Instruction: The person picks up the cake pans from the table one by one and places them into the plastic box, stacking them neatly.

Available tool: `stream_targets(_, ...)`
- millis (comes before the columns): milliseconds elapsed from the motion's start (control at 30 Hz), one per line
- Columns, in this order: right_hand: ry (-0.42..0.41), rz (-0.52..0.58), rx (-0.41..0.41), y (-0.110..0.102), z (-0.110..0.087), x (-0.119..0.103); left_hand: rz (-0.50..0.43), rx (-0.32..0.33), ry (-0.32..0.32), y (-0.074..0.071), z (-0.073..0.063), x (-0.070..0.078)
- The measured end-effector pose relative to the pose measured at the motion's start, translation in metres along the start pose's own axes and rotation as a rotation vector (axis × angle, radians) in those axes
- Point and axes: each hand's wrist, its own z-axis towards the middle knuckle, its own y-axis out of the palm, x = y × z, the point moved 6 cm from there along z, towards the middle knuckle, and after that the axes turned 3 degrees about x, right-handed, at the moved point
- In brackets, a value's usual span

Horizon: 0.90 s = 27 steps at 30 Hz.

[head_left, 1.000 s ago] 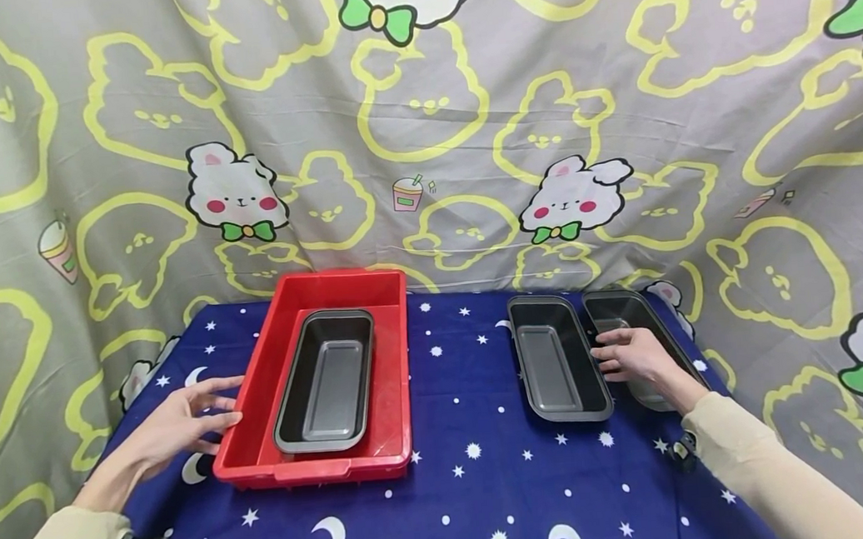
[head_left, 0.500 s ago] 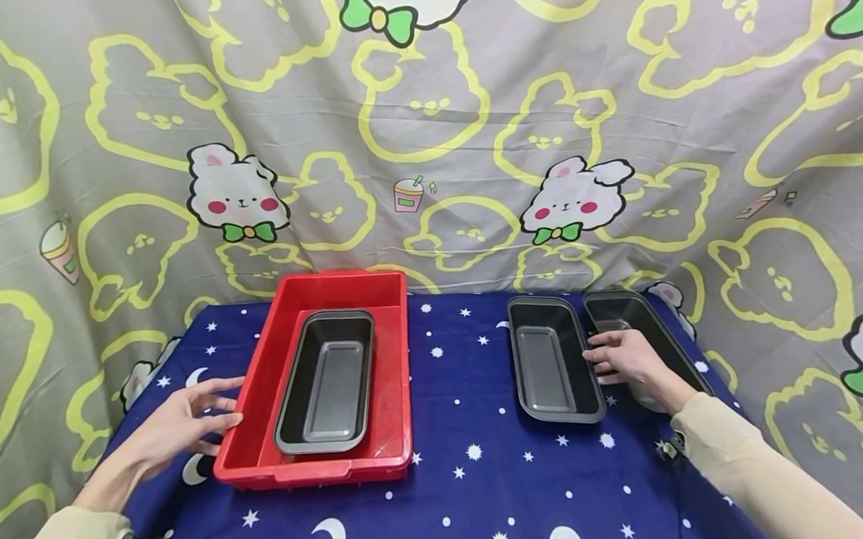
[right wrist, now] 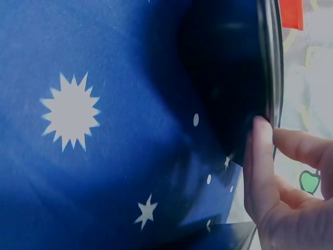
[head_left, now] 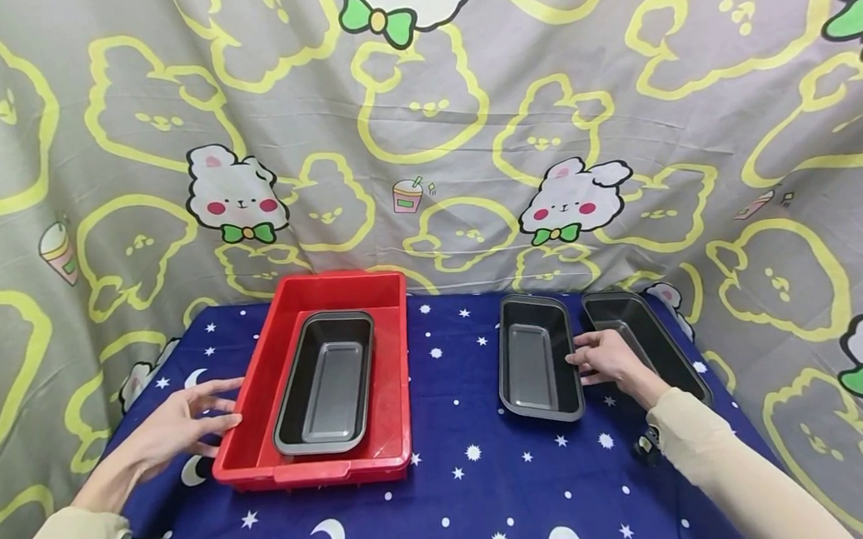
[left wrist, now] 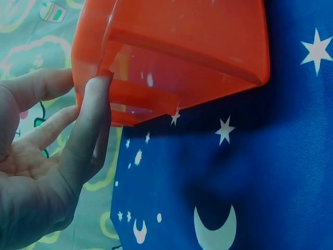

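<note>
On the left of the table stands a red plastic tray (head_left: 256, 399) with one dark grey loaf pan (head_left: 330, 385) lying lengthwise inside it. My left hand (head_left: 172, 421) holds the tray's left rim, thumb and fingers on either side of the edge in the left wrist view. At the right, a second loaf pan (head_left: 532, 367) has its right long rim pinched by my right hand (head_left: 609, 359). That pan's dark outer wall (right wrist: 229, 78) shows in the right wrist view, with shadow on the cloth beside it. Behind my right hand lies a third loaf pan (head_left: 654, 329), partly hidden.
A blue cloth (head_left: 454, 485) with white stars and moons covers the table. Behind and along the sides hangs a grey curtain (head_left: 458, 109) with yellow outlines and cartoon bunnies. Starry cloth separates the red tray from the pans on the right.
My right hand has moved left, carrying the second loaf pan along and widening its gap from the third pan. The left hand and tray have stayed put.
</note>
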Motion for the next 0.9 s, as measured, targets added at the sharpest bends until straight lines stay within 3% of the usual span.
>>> stream_targets(600, 0.074, 0.049, -0.058, 0.014, 0.006, 0.008, 0.004, -0.007, -0.006, -0.002, 0.001, -0.002)
stream_targets(900, 0.086, 0.134, -0.067, 0.016, 0.008, 0.012, 0.003, -0.004, -0.008, -0.001, 0.0, -0.002)
